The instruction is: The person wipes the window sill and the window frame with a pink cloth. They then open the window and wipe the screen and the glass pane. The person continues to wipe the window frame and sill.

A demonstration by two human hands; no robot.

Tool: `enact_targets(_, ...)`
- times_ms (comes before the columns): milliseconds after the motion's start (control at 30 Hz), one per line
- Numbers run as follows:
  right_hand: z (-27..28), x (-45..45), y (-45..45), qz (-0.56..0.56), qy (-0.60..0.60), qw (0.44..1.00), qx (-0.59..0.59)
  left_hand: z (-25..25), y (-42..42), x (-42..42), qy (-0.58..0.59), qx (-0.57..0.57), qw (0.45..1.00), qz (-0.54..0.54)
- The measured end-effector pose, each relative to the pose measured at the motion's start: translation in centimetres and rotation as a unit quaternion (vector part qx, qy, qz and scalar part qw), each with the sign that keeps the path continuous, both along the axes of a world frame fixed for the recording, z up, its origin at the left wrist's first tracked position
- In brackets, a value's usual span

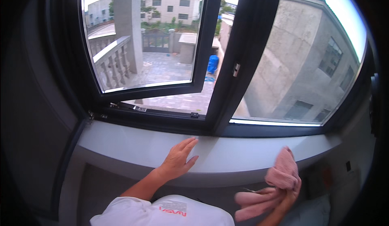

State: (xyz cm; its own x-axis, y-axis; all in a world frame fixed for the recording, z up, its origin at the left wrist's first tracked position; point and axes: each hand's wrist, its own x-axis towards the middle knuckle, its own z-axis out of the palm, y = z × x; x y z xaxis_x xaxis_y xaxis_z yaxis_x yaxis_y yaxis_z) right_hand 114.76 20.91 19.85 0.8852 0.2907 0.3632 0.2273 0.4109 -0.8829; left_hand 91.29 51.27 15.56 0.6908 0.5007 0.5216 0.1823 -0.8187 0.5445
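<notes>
My left hand point(179, 159) is at the front edge of the white windowsill point(240, 153), fingers partly spread and pointing towards the window frame, holding nothing. To its right, my right hand point(293, 185) holds a pink cloth point(282, 174), which is bunched over the fingers, with folds hanging down below the sill's edge. Cloth hides most of that hand's fingers. Beyond the sill, a dark-framed casement sash point(155, 90) stands swung outward at the left, beside a fixed glass pane point(291, 58).
A metal window stay point(133, 107) lies along the lower left frame. The central upright point(240, 52) carries a small latch fitting point(236, 69). A dark panel point(33, 104) is at the left. Outside are a balustrade point(114, 63) and a paved yard point(161, 68).
</notes>
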Motion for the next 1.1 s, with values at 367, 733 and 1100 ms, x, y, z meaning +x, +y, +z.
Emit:
enact_targets(367,2.6,3.9,-4.0,0.053,-0.266,0.953,-0.135,3.1,10.3,4.5,-0.044,0.095,0.966,0.237)
enact_targets(733,0.5,3.4,-0.2,0.027,-0.101,0.989,-0.102,0.7,26.1,4.5,0.157,-0.025,0.911,0.382)
enact_targets(1100,-0.8,-0.8,5.3,0.036,-0.028,0.991,-0.128,0.5,30.4,6.1,0.175,0.011,0.898,0.404)
